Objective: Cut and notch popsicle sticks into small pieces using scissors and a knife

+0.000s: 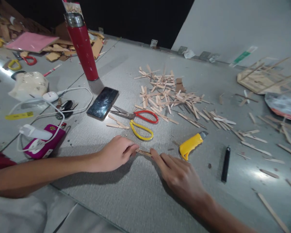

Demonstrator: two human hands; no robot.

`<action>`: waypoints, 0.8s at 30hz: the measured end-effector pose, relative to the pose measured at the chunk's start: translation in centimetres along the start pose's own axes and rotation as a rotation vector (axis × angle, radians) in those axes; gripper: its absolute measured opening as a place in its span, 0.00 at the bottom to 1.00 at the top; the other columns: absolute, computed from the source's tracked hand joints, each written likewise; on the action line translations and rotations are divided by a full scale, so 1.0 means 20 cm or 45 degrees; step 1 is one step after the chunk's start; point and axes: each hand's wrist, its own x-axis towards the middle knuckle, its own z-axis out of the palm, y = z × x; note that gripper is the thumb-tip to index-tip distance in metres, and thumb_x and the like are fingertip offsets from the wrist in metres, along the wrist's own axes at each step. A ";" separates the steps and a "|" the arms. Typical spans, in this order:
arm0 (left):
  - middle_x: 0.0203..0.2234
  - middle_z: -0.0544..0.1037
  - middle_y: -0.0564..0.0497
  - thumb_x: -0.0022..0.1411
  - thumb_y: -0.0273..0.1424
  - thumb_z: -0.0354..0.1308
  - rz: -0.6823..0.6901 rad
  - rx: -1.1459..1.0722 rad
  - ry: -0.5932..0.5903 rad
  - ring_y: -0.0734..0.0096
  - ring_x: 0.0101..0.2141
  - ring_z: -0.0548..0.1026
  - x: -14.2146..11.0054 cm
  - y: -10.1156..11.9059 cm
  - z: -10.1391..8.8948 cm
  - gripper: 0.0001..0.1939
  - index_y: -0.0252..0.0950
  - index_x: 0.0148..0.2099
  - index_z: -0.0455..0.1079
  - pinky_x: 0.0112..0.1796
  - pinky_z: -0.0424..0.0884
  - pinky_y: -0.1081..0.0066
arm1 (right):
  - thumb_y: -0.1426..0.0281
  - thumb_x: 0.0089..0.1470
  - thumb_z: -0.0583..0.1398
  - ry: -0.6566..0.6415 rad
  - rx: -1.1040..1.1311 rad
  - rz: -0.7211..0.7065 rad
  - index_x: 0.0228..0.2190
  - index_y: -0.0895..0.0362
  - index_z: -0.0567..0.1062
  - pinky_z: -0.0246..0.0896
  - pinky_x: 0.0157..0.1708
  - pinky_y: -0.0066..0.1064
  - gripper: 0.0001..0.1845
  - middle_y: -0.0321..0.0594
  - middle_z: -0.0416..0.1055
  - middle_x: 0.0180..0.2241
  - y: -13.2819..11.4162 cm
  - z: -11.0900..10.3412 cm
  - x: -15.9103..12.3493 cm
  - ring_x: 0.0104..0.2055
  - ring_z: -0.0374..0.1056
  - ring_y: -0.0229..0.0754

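Observation:
Between my two hands runs a short wooden craft stick (144, 152), held near the table's front edge. My left hand (116, 153) is closed, thumb and fingers pinching its left end. Closed on the right end is my right hand (176, 170); its fingertips hide that part. Just beyond the hands lie scissors (142, 124) with one red and one yellow handle, their blades reaching toward a dark phone (103, 103). To the right of my right hand rests a yellow hot-glue-gun-shaped cutter (191, 145) with a grey tip. A black pen-like tool (225, 164) lies farther right.
A loose pile of craft sticks (165, 94) spreads across the middle and right. A red flask (82, 48) stands at the back left. Purple power adapter (46, 142) and white cable (87, 94) lie left. A stick-built frame (259, 77) sits far right.

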 end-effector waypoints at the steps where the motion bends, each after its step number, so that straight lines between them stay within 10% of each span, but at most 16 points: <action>1: 0.14 0.67 0.58 0.73 0.27 0.48 -0.010 -0.005 -0.005 0.79 0.17 0.63 0.00 0.00 0.00 0.21 0.34 0.26 0.68 0.26 0.57 0.75 | 0.80 0.72 0.43 0.003 0.004 -0.004 0.49 0.70 0.76 0.57 0.24 0.34 0.23 0.37 0.69 0.24 0.00 0.00 0.00 0.23 0.67 0.40; 24: 0.17 0.63 0.58 0.72 0.27 0.48 0.086 0.152 -0.040 0.77 0.20 0.57 0.00 -0.01 -0.01 0.19 0.35 0.26 0.65 0.27 0.54 0.73 | 0.88 0.55 0.50 -0.169 -0.374 -0.034 0.53 0.73 0.76 0.56 0.21 0.33 0.27 0.38 0.67 0.22 -0.11 -0.11 0.04 0.21 0.65 0.40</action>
